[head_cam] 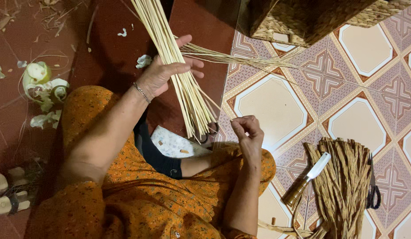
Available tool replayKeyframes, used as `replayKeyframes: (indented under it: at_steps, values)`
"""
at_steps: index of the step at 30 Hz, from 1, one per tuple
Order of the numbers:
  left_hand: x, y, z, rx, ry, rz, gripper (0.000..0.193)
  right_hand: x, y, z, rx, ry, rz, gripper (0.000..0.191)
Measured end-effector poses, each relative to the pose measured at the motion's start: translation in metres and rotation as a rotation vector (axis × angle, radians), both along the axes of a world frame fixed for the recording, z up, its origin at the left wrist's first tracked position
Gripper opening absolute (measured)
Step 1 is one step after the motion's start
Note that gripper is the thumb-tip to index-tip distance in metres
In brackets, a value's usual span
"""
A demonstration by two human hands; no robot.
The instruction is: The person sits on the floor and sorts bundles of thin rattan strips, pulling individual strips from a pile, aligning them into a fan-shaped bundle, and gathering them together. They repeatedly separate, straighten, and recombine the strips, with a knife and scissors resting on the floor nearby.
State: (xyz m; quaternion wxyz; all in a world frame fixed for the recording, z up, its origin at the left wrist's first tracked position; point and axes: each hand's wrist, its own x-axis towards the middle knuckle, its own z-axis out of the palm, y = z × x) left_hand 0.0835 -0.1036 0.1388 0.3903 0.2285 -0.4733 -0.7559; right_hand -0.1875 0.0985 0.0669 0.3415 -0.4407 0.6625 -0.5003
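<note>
Gripping happens up top: a bundle of long, pale yellow straw-like reed strips (183, 75) is clasped by the left hand (168, 71), fingers wrapped around its middle, a thin silver bracelet (142, 93) worn on that wrist. The bundle runs from the top edge down toward the lap, its cut ends fanned out slightly just above an orange patterned knee. A few loose strands are splayed off sideways to the right, across the tiles toward the woven basket.

Lower down, the right hand (248, 130) is pinched shut, thumb against fingertips, on what looks like a single thin strand, too fine to be made out clearly.

Further out, a woven basket of brownish plaited fibre (302, 17) is seen at the top, resting on the patterned cream-and-red floor tiles (369, 48). To the right, a heap of darker tan dried fibre strips (342, 181) is laid on the tiles, with a knife with a white blade and brown wooden handle (307, 179) just beside it and black-handled scissors (373, 194) at its far edge. A small white patterned pad (174, 145) is tucked under the bundle's ends. Pale peelings (44, 86) are scattered on the dark red floor at left.
</note>
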Motion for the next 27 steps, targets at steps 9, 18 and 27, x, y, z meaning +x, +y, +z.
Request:
replayKeyframes:
  at_steps: [9, 18, 27]
  values:
    - [0.002, -0.005, -0.011, 0.058, -0.020, -0.011, 0.083, 0.013, -0.009, 0.000, 0.211, -0.010, 0.116, 0.010]
    - [-0.040, -0.014, -0.020, 0.062, -0.054, -0.173, 0.076, 0.001, 0.020, 0.006, 0.354, -0.165, 0.096, 0.007]
    - [-0.075, -0.017, -0.062, 0.086, -0.108, -0.282, 0.068, 0.012, 0.026, -0.047, 0.284, -0.331, 0.056, 0.008]
